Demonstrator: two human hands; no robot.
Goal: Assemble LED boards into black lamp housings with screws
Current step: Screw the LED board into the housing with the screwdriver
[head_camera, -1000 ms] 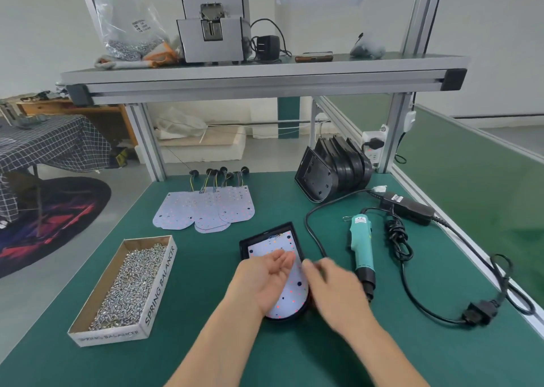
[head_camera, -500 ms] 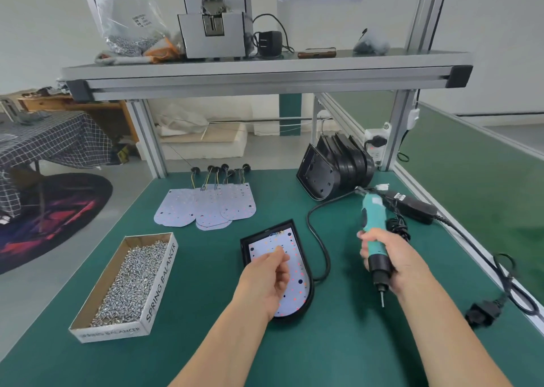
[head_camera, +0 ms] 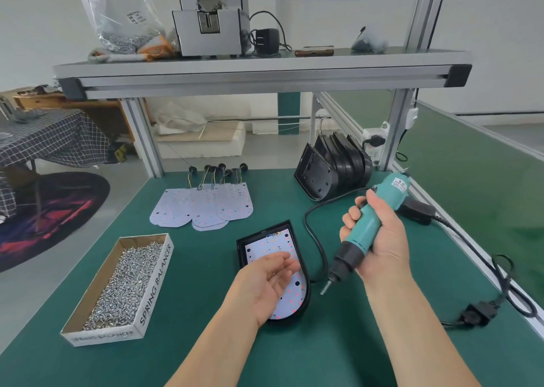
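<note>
Screwdriver (head_camera: 369, 227) raised; white, dotted LED board (head_camera: 265, 246) fills black housing (head_camera: 240, 249).

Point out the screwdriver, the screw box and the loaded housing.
screwdriver (head_camera: 369, 226), head view, teal body.
screw box (head_camera: 156, 280), head view, printed side wall.
housing (head_camera: 241, 252), head view, left rim.

Only legible txt I get: "SPRING BALANCER", black caps on the white long side of the cardboard box (head_camera: 153, 280) of screws (head_camera: 126, 283), left part of the worktop (head_camera: 309, 357). Same words repeat on the box's short near side, blurrier but still readable. Teal screwdriver (head_camera: 368, 226) has a white label (head_camera: 399, 184) near its cord end w/ red + dark print, too small to read. Clear bag (head_camera: 117, 33) up on the shelf (head_camera: 265, 62) carries a small printed tag (head_camera: 136, 17), illegible from my view.
</note>
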